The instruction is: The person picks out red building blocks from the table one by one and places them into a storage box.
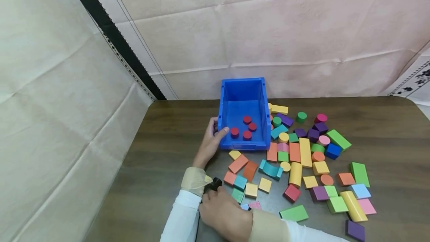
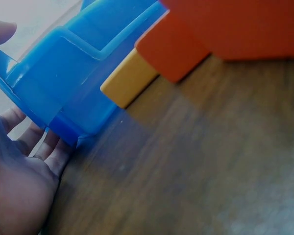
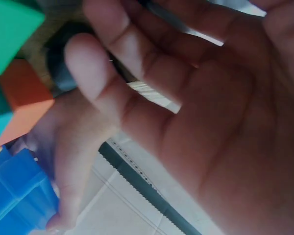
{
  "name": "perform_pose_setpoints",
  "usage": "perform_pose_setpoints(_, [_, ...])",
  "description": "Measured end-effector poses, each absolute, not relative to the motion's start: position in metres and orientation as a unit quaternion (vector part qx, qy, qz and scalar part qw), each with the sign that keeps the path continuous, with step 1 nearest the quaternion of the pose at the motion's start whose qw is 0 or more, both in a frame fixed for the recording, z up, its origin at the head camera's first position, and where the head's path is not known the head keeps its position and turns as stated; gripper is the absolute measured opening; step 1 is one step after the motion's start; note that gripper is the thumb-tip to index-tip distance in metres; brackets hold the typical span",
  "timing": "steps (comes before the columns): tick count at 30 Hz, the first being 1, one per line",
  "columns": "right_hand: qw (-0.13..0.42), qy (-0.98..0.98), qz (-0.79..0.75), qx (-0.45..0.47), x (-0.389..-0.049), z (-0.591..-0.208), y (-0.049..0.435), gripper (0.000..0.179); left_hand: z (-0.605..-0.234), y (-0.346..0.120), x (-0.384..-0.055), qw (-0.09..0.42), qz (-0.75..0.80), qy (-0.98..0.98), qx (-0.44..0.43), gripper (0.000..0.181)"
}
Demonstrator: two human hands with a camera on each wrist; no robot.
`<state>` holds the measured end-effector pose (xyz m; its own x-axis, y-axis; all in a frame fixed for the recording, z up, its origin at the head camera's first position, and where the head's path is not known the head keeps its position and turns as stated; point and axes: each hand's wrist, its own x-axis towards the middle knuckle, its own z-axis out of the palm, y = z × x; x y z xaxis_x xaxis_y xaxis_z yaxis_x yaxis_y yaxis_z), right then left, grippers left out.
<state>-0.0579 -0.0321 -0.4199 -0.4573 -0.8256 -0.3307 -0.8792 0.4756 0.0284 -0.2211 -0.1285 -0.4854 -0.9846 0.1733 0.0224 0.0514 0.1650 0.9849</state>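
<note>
A blue plastic bin [image 1: 243, 105] stands at the table's back edge with several red round blocks [image 1: 234, 133] lying on its floor. My left hand [image 1: 212, 141] grips the bin's left side, thumb over the rim. In the left wrist view, the fingers [image 2: 32, 139] of that hand run along the outside of the bin. My right hand [image 1: 223, 210] is beside the left wrist, over the table's front part, next to a small black device [image 1: 215, 184] on that wrist. Its fingers [image 3: 132, 105] are loosely bent with nothing between them in the right wrist view.
Many coloured wooden blocks lie to the right of and in front of the bin, among them a teal arch [image 1: 270, 170], a yellow half-cylinder [image 1: 353, 206] and a green block [image 1: 294, 213]. A cloth-covered wall [image 1: 285, 40] rises behind the wooden table [image 1: 144, 182].
</note>
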Motion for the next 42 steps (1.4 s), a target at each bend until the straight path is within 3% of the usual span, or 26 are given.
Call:
perform_pose_setpoints(11, [0.050, 0.816, 0.115, -0.564, -0.060, -0.417, -0.013, 0.028, -0.483, -0.126, -0.224, 0.039, 0.644, 0.760, 0.077, 0.043])
perform_pose_setpoints(16, [0.064, 0.802, 0.083, -0.588, -0.065, -0.413, -0.006, 0.036, -0.483, -0.127, -0.223, 0.034, 0.645, 0.759, 0.085, 0.040])
perform_pose_setpoints(32, [0.083, 0.815, -0.021, -0.574, -0.071, -0.378, 0.020, 0.023, -0.486, -0.128, -0.220, 0.039, 0.637, 0.765, 0.087, 0.047])
perform_pose_setpoints(42, [0.084, 0.823, -0.041, -0.560, -0.080, -0.355, 0.027, 0.028, -0.485, -0.128, -0.220, 0.039, 0.640, 0.762, 0.089, 0.042])
